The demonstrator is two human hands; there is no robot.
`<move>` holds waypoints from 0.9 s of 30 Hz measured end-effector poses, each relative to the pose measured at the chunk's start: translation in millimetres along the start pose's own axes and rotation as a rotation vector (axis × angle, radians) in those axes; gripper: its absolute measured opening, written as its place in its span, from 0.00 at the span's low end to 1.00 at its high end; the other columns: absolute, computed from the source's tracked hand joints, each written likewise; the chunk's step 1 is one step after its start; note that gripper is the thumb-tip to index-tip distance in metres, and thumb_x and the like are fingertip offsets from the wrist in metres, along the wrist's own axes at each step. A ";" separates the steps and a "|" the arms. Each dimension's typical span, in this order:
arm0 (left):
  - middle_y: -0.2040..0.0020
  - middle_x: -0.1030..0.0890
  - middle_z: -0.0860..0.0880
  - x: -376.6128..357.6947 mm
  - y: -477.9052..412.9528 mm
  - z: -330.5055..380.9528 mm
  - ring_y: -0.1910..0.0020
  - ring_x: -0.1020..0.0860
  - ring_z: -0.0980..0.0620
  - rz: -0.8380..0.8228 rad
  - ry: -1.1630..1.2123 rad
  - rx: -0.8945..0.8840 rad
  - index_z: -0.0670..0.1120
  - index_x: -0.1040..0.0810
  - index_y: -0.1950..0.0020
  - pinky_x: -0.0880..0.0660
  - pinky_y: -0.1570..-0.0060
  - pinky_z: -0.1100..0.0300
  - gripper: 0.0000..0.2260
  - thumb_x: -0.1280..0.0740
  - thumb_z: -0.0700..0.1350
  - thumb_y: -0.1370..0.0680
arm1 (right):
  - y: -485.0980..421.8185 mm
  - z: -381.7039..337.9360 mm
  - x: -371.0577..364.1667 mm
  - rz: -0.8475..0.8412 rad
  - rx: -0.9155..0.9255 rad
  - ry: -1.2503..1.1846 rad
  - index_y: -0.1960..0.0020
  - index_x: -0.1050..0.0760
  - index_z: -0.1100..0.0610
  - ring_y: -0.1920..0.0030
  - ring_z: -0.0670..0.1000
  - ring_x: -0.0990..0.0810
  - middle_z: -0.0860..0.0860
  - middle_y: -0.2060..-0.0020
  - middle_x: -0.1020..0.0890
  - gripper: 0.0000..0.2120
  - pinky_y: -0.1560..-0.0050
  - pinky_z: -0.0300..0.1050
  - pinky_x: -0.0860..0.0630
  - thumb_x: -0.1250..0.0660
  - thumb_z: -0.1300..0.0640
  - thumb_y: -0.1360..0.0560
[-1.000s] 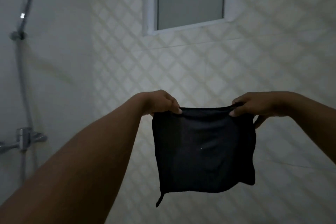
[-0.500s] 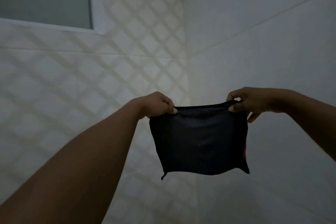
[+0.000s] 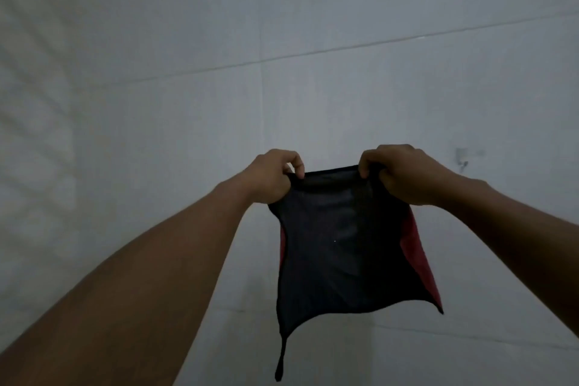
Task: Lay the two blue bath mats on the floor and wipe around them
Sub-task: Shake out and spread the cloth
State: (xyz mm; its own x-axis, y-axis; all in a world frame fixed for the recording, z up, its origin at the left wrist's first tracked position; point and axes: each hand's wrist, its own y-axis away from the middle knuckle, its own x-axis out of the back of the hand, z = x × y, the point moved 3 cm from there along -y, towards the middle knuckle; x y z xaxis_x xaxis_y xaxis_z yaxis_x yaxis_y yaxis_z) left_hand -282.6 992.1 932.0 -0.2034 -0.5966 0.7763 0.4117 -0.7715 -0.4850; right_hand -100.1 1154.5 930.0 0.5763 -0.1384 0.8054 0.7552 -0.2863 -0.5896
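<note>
A dark square cloth [image 3: 341, 247] hangs in front of me, held up by its top edge at chest height. It looks almost black in the dim light, with a red underside showing along its right side and a small loop dangling from its lower left corner. My left hand [image 3: 275, 175] pinches the top left corner. My right hand [image 3: 398, 174] grips the top right corner, bunching the edge. No blue bath mats are in view.
A plain pale tiled wall [image 3: 219, 41] fills the view behind the cloth, with grout lines crossing it. A small dark hook or mark [image 3: 463, 160] sits on the wall to the right of my right hand. The floor is out of view.
My view has swung right, away from the window and patterned wall, onto a plain wall. My hands have come closer together, so the cloth's top edge is narrower and its red side shows.
</note>
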 end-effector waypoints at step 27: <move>0.40 0.23 0.48 -225.4 -99.0 145.8 0.47 0.22 0.47 0.088 -0.083 -0.213 0.52 0.26 0.32 0.23 0.50 0.53 0.19 0.37 0.38 0.22 | 79.8 230.3 -16.8 0.185 -0.259 -0.071 0.37 0.24 0.48 0.50 0.55 0.22 0.50 0.49 0.23 0.19 0.50 0.53 0.21 0.41 0.64 0.23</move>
State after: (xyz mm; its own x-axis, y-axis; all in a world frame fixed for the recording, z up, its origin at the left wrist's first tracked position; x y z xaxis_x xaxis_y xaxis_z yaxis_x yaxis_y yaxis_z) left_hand -148.0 1235.2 863.7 -0.0979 -0.6501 0.7536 0.2261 -0.7519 -0.6193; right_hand 22.3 1352.3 855.4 0.7240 -0.1466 0.6741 0.5361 -0.4953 -0.6836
